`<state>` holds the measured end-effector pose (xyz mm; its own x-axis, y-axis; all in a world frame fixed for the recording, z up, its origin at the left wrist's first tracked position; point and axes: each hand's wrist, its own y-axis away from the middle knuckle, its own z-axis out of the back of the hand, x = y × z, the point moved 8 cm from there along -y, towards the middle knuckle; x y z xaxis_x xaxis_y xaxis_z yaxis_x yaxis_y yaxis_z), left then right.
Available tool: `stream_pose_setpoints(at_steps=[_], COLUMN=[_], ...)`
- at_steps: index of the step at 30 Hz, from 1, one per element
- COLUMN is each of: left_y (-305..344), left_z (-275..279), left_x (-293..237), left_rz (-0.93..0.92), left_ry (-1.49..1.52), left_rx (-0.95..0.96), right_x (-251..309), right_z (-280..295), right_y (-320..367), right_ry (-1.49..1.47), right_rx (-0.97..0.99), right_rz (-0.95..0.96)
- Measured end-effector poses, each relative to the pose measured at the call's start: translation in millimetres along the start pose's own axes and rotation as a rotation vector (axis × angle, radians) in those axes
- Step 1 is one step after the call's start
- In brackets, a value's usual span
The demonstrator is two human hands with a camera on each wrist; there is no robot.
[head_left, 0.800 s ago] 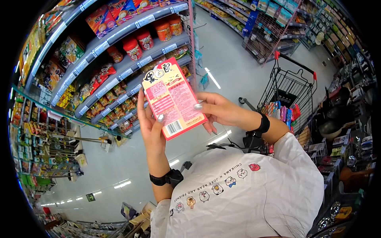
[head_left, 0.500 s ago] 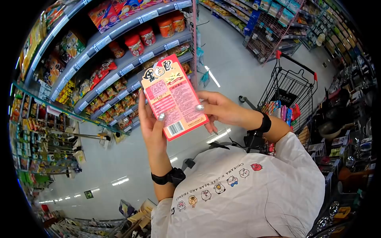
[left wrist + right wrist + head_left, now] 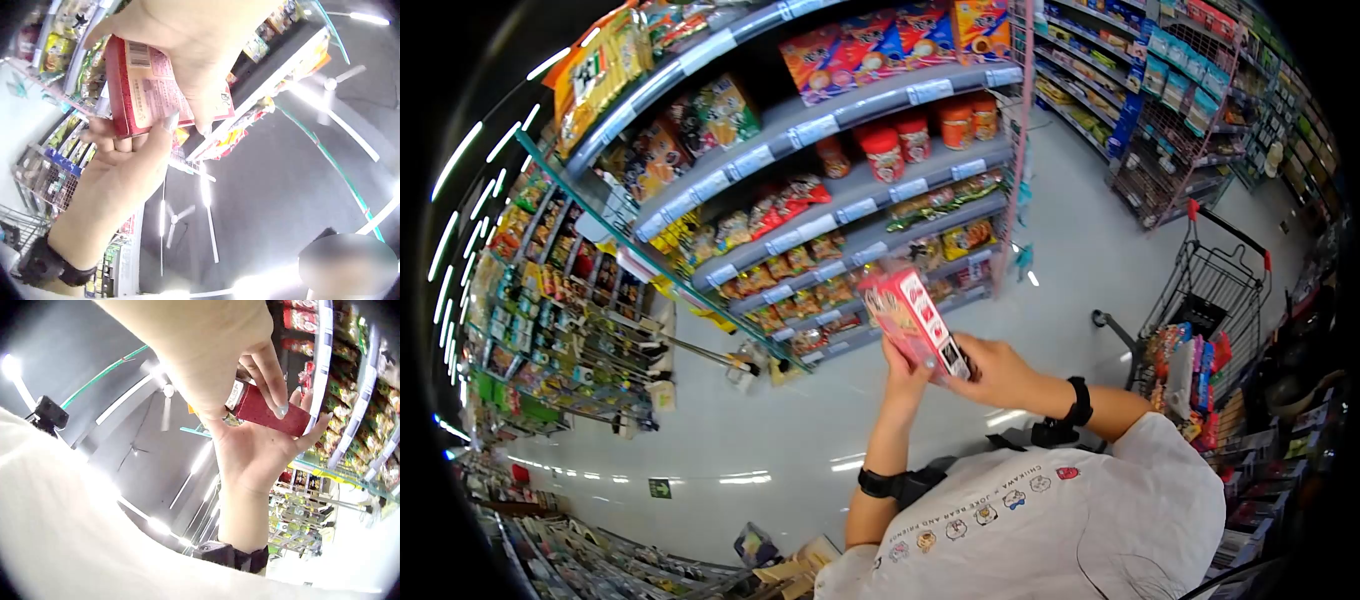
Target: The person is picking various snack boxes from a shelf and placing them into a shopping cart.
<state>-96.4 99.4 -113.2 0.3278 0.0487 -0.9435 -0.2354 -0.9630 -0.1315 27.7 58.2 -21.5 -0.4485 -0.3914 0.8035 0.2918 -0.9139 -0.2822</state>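
Both hands hold a red and pink snack box (image 3: pixel 912 318) with Chinese print, tilted in the head view so that a narrow side shows. My left hand (image 3: pixel 902 378) grips its lower left edge. My right hand (image 3: pixel 998 376) grips the lower right side. In the left wrist view the box's printed back (image 3: pixel 156 94) with its barcode faces the camera, the left hand (image 3: pixel 187 47) over it and the right thumb along its edge. A dark red side (image 3: pixel 269 412) of the box shows between the fingers in the right wrist view.
Ahead stands a shelf unit (image 3: pixel 815 205) with red-lidded jars (image 3: pixel 883 152), snack bags and boxes. A shopping cart (image 3: pixel 1215 290) holding colourful packets (image 3: pixel 1190 370) stands at the right. Long-handled tools (image 3: pixel 720 358) lean at the left. Grey floor (image 3: pixel 1065 290) lies between shelf and cart.
Both hands have turned the box from its printed back, facing the head camera, to a narrow side. The head view has shifted, bringing more of the shelf and left aisle into view.
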Motion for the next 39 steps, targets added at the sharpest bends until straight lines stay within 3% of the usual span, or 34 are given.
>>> stream_pose_setpoints(at_steps=[3, 6, 9, 11, 13, 15, 16, 19, 21, 23, 25, 30, 33, 34, 37, 38, 39], left_y=[14.8, 32.1, 25.4, 24.1, 7.6, -1.3, -9.0, -37.0, -75.5, -113.2, -151.6, -210.3, -224.4, -230.1, -238.6, -239.9, -238.7], left_z=[31.0, 50.0, 67.6, 70.3, 59.5, 61.8, 75.9, 96.6, 96.7, 118.3, 108.1, 125.7, 138.5, 140.7, 138.4, 149.8, 151.9], left_x=[-0.1, 0.1, 18.5, 17.7, -8.9, -8.1, -5.8, 13.2, 18.4, 37.7, 7.0, -16.4, -48.1, -61.3, -136.0, -137.5, -150.4], left_rz=[0.115, 0.269, 0.326, 0.417, 0.368, 0.415, 0.438, 0.469, 0.4, 0.394, 0.212, 0.115, -0.256, -0.266, -0.583, -0.508, -0.588], left_ry=[0.138, 0.255, 0.536, 0.593, 0.717, 0.8, 0.719, 0.781, 0.831, 0.922, 0.48, -0.018, -0.338, -0.264, -0.754, -0.543, -0.541], left_rx=[0.006, 0.004, 0.049, -0.038, 0.019, -0.051, -0.195, -0.357, -0.071, -0.267, -0.059, -0.234, -0.371, -0.364, -0.379, -0.508, -0.541], right_x=[12.5, 11.8, 2.9, -3.3, -18.4, -40.5, -48.8, -92.6, -113.0, -130.2, -138.8, -164.0, -135.5, -118.7, -56.5, -40.1, -24.9], right_z=[-37.0, -67.7, -76.5, -71.1, -60.6, -47.0, -45.7, -61.6, -62.0, -51.4, -31.6, -7.2, 5.5, 8.3, 13.4, 13.3, 11.9], right_y=[-6.8, -11.2, -21.1, -32.9, -52.5, -68.7, -80.7, -115.0, -139.5, -168.4, -189.0, -247.7, -291.5, -306.9, -347.5, -358.8, -368.3], right_ry=[-0.031, -0.011, -0.033, -0.067, -0.102, -0.123, -0.176, -0.388, -0.523, -0.674, -0.838, -0.788, -0.547, -0.399, -0.229, -0.185, -0.142], right_rx=[0.023, 0.17, 0.182, 0.188, 0.071, -0.059, -0.068, 0.125, 0.102, 0.12, 0.186, 0.188, 0.152, 0.19, 0.207, 0.182, 0.154], right_rz=[0.068, 0.009, 0.05, 0.055, -0.024, -0.082, -0.081, 0.03, 0.017, -0.076, -0.268, -0.201, 0.096, 0.192, 0.505, 0.591, 0.676])
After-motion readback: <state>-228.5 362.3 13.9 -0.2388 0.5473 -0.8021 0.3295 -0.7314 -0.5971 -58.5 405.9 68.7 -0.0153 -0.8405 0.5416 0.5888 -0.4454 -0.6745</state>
